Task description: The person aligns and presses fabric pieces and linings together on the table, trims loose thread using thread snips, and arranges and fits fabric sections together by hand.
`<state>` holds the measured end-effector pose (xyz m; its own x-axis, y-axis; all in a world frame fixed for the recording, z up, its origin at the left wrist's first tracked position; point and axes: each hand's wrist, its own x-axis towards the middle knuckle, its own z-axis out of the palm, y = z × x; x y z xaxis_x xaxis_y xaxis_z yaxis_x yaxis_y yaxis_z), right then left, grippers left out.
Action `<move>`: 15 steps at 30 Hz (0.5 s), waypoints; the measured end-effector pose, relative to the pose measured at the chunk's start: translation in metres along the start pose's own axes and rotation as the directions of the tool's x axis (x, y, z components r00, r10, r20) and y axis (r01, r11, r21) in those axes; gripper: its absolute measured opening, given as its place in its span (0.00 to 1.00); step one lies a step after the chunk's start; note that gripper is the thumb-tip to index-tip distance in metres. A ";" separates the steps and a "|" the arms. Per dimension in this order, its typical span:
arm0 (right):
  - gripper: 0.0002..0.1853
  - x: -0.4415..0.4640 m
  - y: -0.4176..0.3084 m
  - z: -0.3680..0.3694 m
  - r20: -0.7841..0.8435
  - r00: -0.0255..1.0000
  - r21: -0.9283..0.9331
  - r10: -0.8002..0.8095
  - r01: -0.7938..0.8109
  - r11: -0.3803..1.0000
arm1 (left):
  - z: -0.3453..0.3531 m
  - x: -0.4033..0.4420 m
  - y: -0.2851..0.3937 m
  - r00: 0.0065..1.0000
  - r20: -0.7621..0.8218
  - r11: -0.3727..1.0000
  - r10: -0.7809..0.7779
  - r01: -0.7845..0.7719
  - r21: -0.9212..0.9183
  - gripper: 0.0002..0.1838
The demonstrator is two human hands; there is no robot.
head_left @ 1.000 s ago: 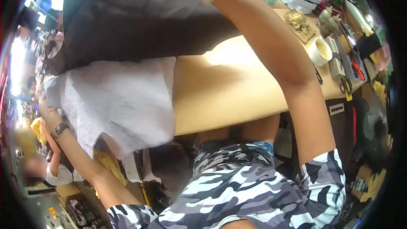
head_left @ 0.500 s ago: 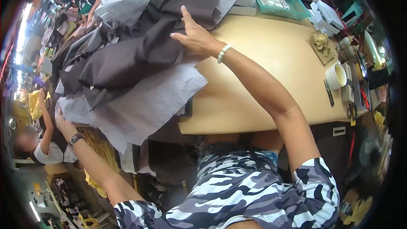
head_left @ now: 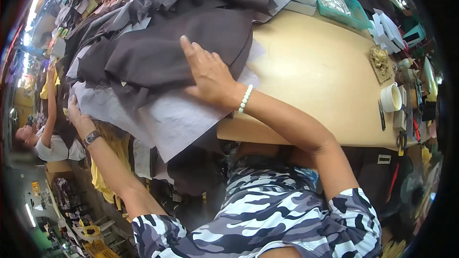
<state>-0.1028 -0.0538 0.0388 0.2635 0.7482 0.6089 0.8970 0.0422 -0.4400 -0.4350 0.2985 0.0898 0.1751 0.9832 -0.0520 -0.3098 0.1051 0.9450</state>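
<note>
Dark brown fabric (head_left: 158, 52) is heaped over the left part of the tan table (head_left: 311, 76). Beneath its near edge lies a pale grey fabric piece (head_left: 177, 119), with a corner hanging past the table's front edge. My left hand (head_left: 78, 113), below a wristwatch, pinches the far left edge of the pale piece. My right hand (head_left: 208, 74), with a beaded bracelet at the wrist, rests over the dark and pale fabric, its fingers apart and nothing gripped.
At the back right stands a green basket (head_left: 344, 9) with small pale items. Along the right edge are a white cup (head_left: 392, 98), a black pen (head_left: 382, 115) and scissors (head_left: 401, 142). A person (head_left: 52, 138) is at the left; another person's arm shows at the top left.
The dark fabric, lifted high a second ago, now lies on the heap. My right hand has come down toward me onto the fabric. The camera view has shifted.
</note>
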 end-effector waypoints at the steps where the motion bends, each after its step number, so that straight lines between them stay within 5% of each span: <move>1: 0.49 0.006 0.005 -0.002 0.116 0.987 0.049 0.109 -0.116 0.992 | 0.000 0.007 0.000 0.999 -0.038 1.000 -0.015 0.015 -0.020 0.15; 3: 0.44 0.021 0.018 -0.014 0.351 0.886 0.102 0.304 -0.359 0.928 | -0.010 0.023 0.008 0.999 -0.042 1.000 -0.003 0.002 -0.012 0.15; 5: 0.38 0.028 0.041 -0.035 0.098 0.973 0.266 0.211 -0.230 0.936 | -0.024 0.044 0.021 0.998 0.029 0.998 0.052 -0.053 0.033 0.16; 7: 0.33 0.049 0.058 -0.080 -0.287 0.957 0.292 -0.032 0.119 0.949 | 0.016 0.003 0.059 0.936 0.109 0.920 0.336 -0.350 0.175 0.18; 9: 0.31 0.067 0.043 -0.170 -0.073 0.997 0.431 -0.031 0.060 0.901 | 0.060 -0.039 0.097 0.827 0.184 0.796 0.532 -0.562 0.225 0.20; 12: 0.31 0.068 0.037 -0.252 -0.099 0.993 0.332 -0.058 0.088 0.939 | 0.125 -0.091 0.131 0.816 0.273 0.820 0.509 -0.557 0.136 0.21; 13: 0.31 0.068 0.037 -0.267 -0.114 0.992 0.272 -0.058 0.087 0.958 | 0.149 -0.102 0.133 0.755 0.457 0.840 0.469 -0.542 0.034 0.19; 15: 0.30 0.073 0.045 -0.287 -0.150 0.987 0.130 -0.054 0.074 0.989 | 0.166 -0.057 0.133 0.571 0.613 0.545 0.546 -0.798 0.257 0.19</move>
<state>0.0584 -0.1870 0.2530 0.2647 0.6371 0.7239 0.8601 0.1835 -0.4760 -0.3306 0.2317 0.2720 0.5038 0.5271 0.6844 -0.0683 -0.7655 0.6398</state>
